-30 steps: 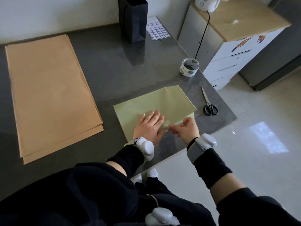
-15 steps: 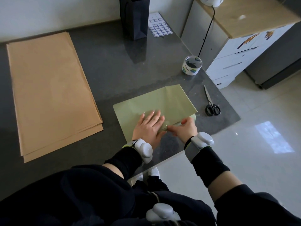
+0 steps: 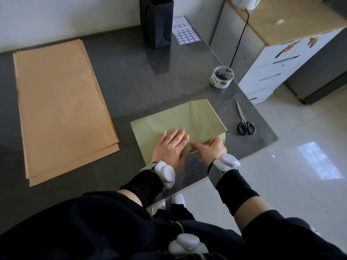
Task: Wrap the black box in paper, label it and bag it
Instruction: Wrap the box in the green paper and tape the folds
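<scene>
A light green sheet of paper (image 3: 189, 117) lies folded over on the dark grey table (image 3: 131, 81), near its front right corner. The black box is hidden; it may be under the fold. My left hand (image 3: 171, 145) presses flat on the paper with straight fingers. My right hand (image 3: 210, 148) pinches the near edge of the folded paper just right of the left hand. A black paper bag (image 3: 156, 19) stands upright at the back of the table. A sheet of blue-framed labels (image 3: 185, 32) lies beside it.
A stack of brown kraft paper (image 3: 58, 107) covers the table's left side. A tape roll (image 3: 222, 76) and black scissors (image 3: 244, 121) lie to the right of the green paper. A white drawer cabinet (image 3: 281, 53) with a wooden top stands right of the table.
My right hand has slid a little left along the paper's near edge, toward my left hand. The left hand stays flat on the paper.
</scene>
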Tool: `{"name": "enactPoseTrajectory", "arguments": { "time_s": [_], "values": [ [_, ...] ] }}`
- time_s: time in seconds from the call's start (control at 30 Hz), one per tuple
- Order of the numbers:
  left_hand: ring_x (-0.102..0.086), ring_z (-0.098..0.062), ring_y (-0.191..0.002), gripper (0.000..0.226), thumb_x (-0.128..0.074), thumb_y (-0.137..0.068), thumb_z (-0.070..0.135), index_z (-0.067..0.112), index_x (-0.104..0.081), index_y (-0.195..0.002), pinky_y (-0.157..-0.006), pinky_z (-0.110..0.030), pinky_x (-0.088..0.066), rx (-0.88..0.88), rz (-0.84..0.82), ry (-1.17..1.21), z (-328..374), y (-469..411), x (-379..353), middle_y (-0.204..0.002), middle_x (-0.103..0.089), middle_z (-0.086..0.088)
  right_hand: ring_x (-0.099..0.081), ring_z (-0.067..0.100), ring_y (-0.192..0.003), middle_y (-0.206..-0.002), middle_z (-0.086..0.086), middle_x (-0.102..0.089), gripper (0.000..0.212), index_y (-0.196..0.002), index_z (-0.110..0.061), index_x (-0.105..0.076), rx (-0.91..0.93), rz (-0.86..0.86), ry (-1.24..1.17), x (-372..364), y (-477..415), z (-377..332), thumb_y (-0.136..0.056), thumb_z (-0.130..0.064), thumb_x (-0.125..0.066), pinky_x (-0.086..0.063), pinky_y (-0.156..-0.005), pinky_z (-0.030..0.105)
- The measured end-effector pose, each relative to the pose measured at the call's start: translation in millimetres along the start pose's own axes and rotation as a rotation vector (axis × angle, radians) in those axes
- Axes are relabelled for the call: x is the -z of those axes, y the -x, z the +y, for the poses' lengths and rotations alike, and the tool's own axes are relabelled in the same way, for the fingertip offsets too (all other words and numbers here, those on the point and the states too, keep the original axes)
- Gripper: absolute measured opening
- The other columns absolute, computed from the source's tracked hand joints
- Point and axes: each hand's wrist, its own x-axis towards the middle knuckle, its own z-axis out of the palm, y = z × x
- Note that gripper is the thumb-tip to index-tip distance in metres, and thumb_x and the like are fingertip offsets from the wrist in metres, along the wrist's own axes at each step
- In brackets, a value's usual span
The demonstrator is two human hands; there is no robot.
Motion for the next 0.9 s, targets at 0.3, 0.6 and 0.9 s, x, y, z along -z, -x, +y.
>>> {"name": "enactPoseTrajectory", "arguments": {
  "time_s": [0.3,0.6,0.9],
  "values": [
    [-0.059,-0.027,-0.116,0.051,-0.04,-0.085,0.043,0.012,-0.067,-0.115,-0.104,-0.045,-0.037,0.011,-0.017,-0.014,0.4,1.7,-0.2,-0.127,-0.061,-0.008,-0.058,0.018,-0.046,-0.086,0.014,-0.066,0.034,-0.076,-0.015,-0.039,-0.027,0.047,-0.219,4.8,-1.9,4.2,-0.079,-0.036,-0.066,-0.048,-0.043,0.025],
    [-0.059,-0.032,-0.115,0.044,-0.041,-0.089,0.04,0.024,-0.063,-0.123,-0.096,-0.053,-0.043,-0.019,-0.037,-0.028,1.4,1.5,-0.9,-0.128,-0.059,-0.013,-0.049,0.015,-0.046,-0.057,-0.001,-0.052,0.034,-0.066,-0.015,-0.056,-0.154,-0.375,-0.223,7.3,3.8,10.3,-0.087,-0.04,-0.061,-0.031,-0.044,0.021],
    [-0.059,-0.029,-0.116,0.048,-0.041,-0.085,0.04,0.016,-0.065,-0.119,-0.098,-0.051,-0.041,0.04,-0.116,0.013,2.5,0.0,3.7,-0.128,-0.06,-0.009,-0.041,0.007,-0.027,-0.043,0.0,-0.044,0.03,-0.057,-0.01,-0.056,-0.125,-0.366,-0.404,3.5,3.2,13.2,-0.086,-0.015,-0.065,-0.029,-0.048,0.024]
  ]
}}
